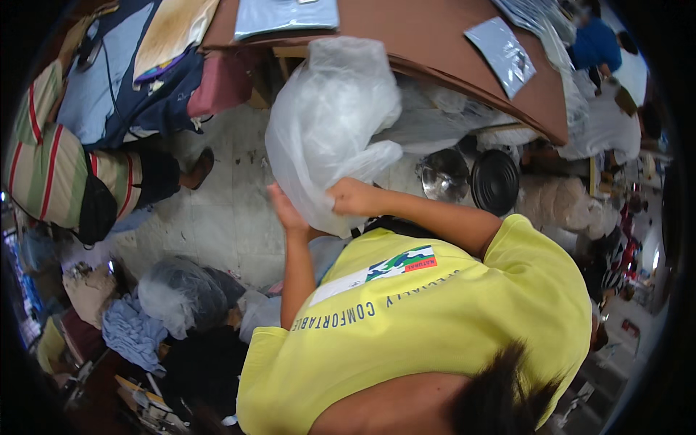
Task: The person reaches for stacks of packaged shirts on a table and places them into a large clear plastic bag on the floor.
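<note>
In the head view, one billowing mass of translucent plastic film (333, 101) is held up in front of the body, just before the edge of the brown table (428, 32). A bunched part of it is gripped in the closed right hand (355, 198). The left hand (288, 210) is raised at the film's lower left edge, its fingers partly covered; whether anything is pinched there cannot be told.

On the table, two flat, pale blue packets can be counted: a left packet (286, 18), cut off by the upper edge, and a glossy, creased right packet (500, 56). Under the table's rim, two round objects are seen, a shiny metal dish (444, 175) and a black, ring-ribbed disc (495, 181). On the left, one person in a striped top (54, 177) is partly lost in the dark rim. Farther right, several people are too blurred to be counted. A crinkled plastic bundle (181, 293) is set beside crumpled blue cloth (134, 330).
</note>
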